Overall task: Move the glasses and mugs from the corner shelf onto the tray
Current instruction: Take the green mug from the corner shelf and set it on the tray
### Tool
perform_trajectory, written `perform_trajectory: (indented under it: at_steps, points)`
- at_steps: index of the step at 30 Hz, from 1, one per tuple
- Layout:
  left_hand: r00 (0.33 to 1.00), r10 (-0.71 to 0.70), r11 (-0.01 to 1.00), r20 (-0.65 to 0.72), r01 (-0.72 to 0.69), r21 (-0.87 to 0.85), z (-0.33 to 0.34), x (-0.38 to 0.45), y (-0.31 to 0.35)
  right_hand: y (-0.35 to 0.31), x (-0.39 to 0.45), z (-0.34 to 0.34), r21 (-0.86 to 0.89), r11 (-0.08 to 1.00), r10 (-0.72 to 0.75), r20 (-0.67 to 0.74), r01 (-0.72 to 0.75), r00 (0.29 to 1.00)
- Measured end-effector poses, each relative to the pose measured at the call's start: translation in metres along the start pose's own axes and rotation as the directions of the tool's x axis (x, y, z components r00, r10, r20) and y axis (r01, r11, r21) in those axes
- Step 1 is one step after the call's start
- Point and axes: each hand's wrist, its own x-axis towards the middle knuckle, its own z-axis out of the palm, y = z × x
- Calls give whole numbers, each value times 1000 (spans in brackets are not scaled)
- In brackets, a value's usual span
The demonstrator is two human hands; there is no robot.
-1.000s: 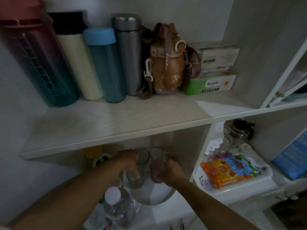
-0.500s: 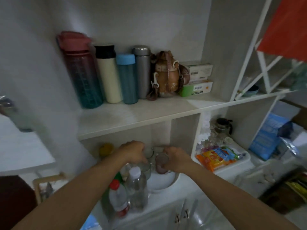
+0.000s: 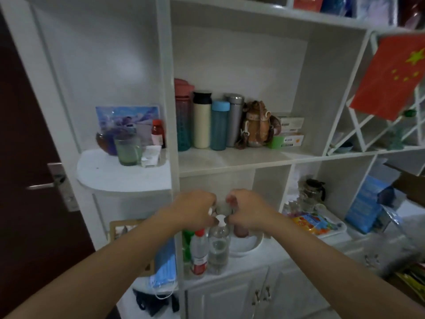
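Observation:
My left hand [image 3: 195, 211] and my right hand [image 3: 249, 210] are side by side in the low cupboard compartment, over a round white tray [image 3: 247, 247]. The right hand is closed on a pinkish glass [image 3: 241, 231] that hangs just above the tray. A clear glass [image 3: 212, 210] is almost hidden inside my closed left hand. Another glass [image 3: 223, 207] shows between the two hands. On the rounded corner shelf [image 3: 103, 178] to the left stand a green glass mug [image 3: 127, 150] and a dark round jar [image 3: 105, 142].
Two plastic bottles [image 3: 218, 247] and a green bottle stand in front of the tray. Several flasks [image 3: 202, 120] line the shelf above. A rectangular tray [image 3: 331, 231] with snack packs and a glass pot sits at right. A brown door [image 3: 27, 157] is at left.
The view has pulled back and up, so the corner shelf and door now show. Both hands stay over the round tray with their glasses, slightly closer together.

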Motion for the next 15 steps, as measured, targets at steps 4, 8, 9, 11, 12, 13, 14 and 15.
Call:
perform_trajectory:
  at_steps: [4,8,9,11,12,13,14,15]
  points:
    - [997,-70,980,-29,63,-190,-37,-42,-12,-31,-5,-13,54,995,-86,-6,86,996]
    - [958,-248,913,-146,181,-365,-72,-71,-36,-45,-10,-20,78,989,-127,-23,128,992]
    - [935,-297,897,-194,203,-393,-78,-73,-45,-45,-10,-20,88,987,-130,-25,131,991]
    - [847,-421,852,-324,246,-462,-85,-71,-66,-44,-11,-19,113,985,-131,-25,133,991]
    - [770,-497,818,-400,262,-512,-86,-67,-77,-43,-12,-19,123,983,-133,-25,135,991]
    - [681,-574,773,-455,269,-574,-86,-62,-88,-43,-12,-18,127,983,-133,-27,135,991]
    - [603,-642,722,-473,270,-637,-85,-56,-99,-42,-13,-18,130,982,-131,-32,134,991]
    - [552,-695,674,-460,277,-685,-82,-50,-109,-41,-13,-17,134,983,-125,-36,128,992]
